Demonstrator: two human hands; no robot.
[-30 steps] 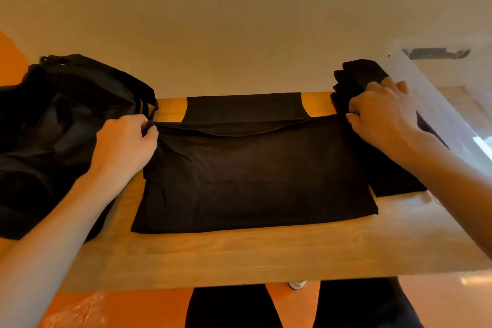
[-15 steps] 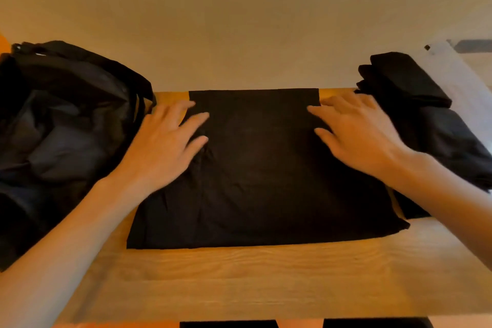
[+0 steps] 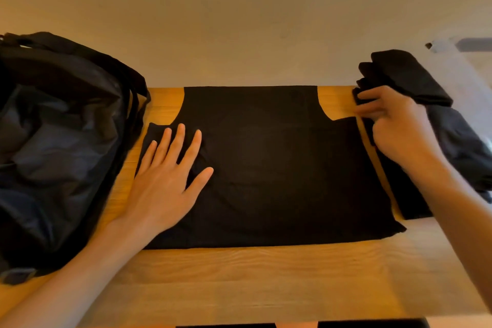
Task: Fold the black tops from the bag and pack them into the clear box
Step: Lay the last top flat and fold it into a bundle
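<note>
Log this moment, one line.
left hand flat on black top | right hand curled by its right edge, grip unclear | bag left

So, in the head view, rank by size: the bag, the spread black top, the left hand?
The black top and bag look alike in size; the frame cuts the bag off.
Smallest: left hand.
</note>
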